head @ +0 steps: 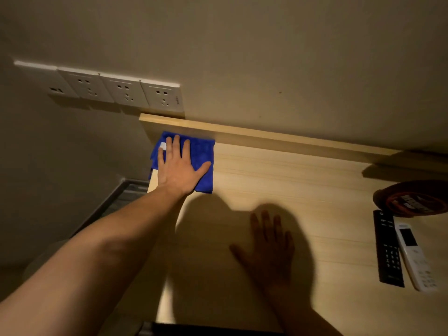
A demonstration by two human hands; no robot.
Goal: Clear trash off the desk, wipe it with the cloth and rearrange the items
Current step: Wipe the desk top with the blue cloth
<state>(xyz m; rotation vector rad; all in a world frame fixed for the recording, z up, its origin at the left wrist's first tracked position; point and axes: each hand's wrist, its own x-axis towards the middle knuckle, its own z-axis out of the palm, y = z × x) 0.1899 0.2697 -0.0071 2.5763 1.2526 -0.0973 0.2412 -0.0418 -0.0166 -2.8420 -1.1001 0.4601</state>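
A folded blue cloth (pixel 201 151) lies at the far left corner of the light wooden desk (pixel 278 180), partly hanging over the left edge. My left hand (pixel 178 166) presses flat on the cloth, fingers spread toward the wall. My right hand (pixel 271 248) rests flat on the desk in shadow, near the front, fingers apart and holding nothing. At the desk's right side lie a black remote (pixel 388 248) and a white remote (pixel 415 258) side by side, with a round dark red container (pixel 412 198) just behind them.
A raised wooden ledge (pixel 266 138) runs along the desk's back against the wall. A row of white wall sockets (pixel 109 87) sits above and left of the desk corner. Left of the desk the floor drops away, with a dark frame (pixel 114 197) below.
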